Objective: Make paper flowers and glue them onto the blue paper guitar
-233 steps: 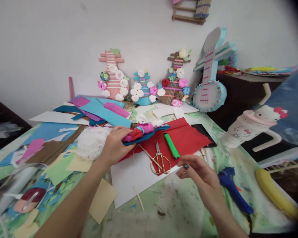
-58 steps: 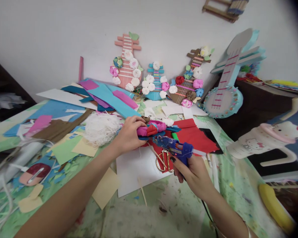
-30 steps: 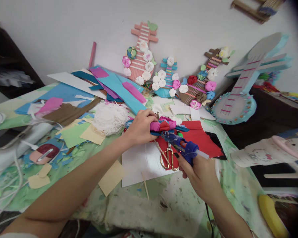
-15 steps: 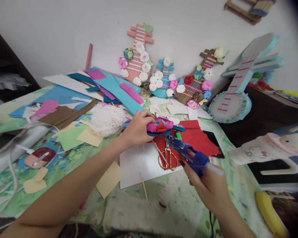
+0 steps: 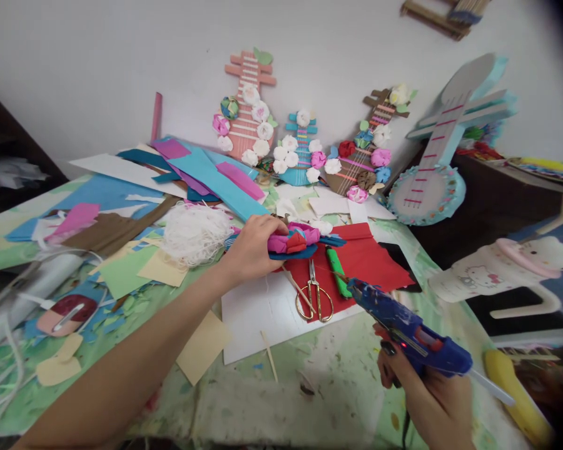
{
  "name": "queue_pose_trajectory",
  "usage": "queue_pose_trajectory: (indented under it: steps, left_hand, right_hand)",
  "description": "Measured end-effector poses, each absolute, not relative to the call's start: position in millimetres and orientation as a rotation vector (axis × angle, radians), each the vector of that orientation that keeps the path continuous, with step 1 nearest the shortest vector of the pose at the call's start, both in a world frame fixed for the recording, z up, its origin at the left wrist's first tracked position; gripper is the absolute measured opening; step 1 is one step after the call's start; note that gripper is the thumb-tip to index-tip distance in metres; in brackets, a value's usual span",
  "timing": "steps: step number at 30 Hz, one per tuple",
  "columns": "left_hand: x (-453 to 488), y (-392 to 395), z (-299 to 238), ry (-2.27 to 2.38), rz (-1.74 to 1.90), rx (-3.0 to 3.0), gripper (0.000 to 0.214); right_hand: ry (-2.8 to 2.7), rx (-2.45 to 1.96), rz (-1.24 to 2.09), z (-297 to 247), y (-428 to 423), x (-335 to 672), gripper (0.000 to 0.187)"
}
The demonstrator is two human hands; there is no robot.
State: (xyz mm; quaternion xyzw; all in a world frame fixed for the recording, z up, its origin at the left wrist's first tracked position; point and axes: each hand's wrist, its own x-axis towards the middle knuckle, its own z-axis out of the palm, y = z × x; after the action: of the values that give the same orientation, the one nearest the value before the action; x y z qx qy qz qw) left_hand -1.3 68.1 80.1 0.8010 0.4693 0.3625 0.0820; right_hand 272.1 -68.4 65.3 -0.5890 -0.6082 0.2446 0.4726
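Note:
My left hand [image 5: 251, 247] is closed on a bundle of pink, red and blue paper flowers [image 5: 294, 240], pressing it down on a red sheet [image 5: 366, 259]. My right hand [image 5: 425, 390] grips a blue hot glue gun [image 5: 410, 334] low at the right, well away from the bundle, with its nozzle pointing up and left. Gold-handled scissors [image 5: 313, 297] and a green lighter [image 5: 338, 280] lie on the red sheet between the two hands. A white sheet [image 5: 263, 312] lies under the scissors' handles.
Coloured paper scraps and a wad of white thread [image 5: 194, 231] cover the table's left half. Several paper guitars with flowers [image 5: 248, 109] lean on the wall. A cartoon-cat cup [image 5: 507, 269] and a yellow object [image 5: 520, 394] sit at the right. A thin wooden stick [image 5: 269, 356] lies near the front.
My right hand has drawn the glue gun back from the flower bundle, down and to the right. My left hand has stayed on the bundle.

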Motion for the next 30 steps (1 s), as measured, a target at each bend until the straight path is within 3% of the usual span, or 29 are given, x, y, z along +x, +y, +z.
queue_pose_trajectory:
  steps: [7,17,30]
  left_hand:
    - [-0.7,66.1,83.8,1.37,1.07,2.39,0.021]
    - [-0.8,65.1,82.1,1.359,1.068,2.411,0.016]
    - [6.3,63.3,80.4,1.352,1.133,2.391,0.051]
  right_hand:
    - [-1.255,-1.422,0.749,50.4,-76.8,297.2,0.028]
    - [-1.069,-1.396,0.749,38.3,-86.2,313.7,0.026]
    - [-0.643,-1.093,0.665,55.5,-62.2,268.6,0.024]
